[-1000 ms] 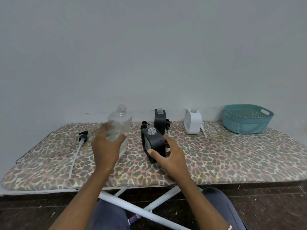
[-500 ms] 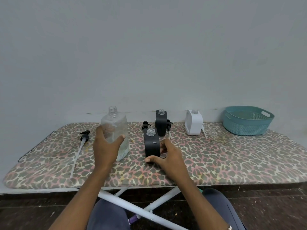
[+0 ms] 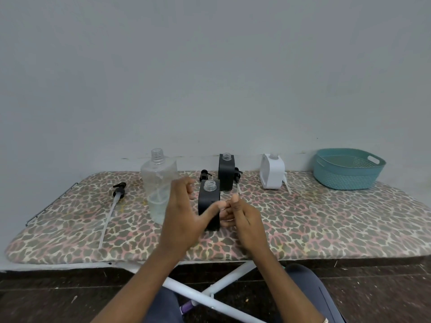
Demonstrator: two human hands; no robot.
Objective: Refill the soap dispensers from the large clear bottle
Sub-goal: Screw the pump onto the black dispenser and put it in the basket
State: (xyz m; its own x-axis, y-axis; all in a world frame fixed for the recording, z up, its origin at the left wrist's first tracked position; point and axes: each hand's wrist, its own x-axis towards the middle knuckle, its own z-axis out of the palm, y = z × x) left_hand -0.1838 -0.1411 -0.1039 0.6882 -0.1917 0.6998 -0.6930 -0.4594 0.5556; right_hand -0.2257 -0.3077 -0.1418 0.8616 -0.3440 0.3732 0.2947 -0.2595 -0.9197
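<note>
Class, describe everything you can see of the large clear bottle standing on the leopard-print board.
The large clear bottle looks like transparent plastic, with a broad body, rounded shoulders and a threaded neck, uncapped. It stands upright on the leopard-print board, left of the near black dispenser. Clear liquid fills its lower part. The left hand overlaps its right side in view; whether it touches the bottle cannot be told.
</note>
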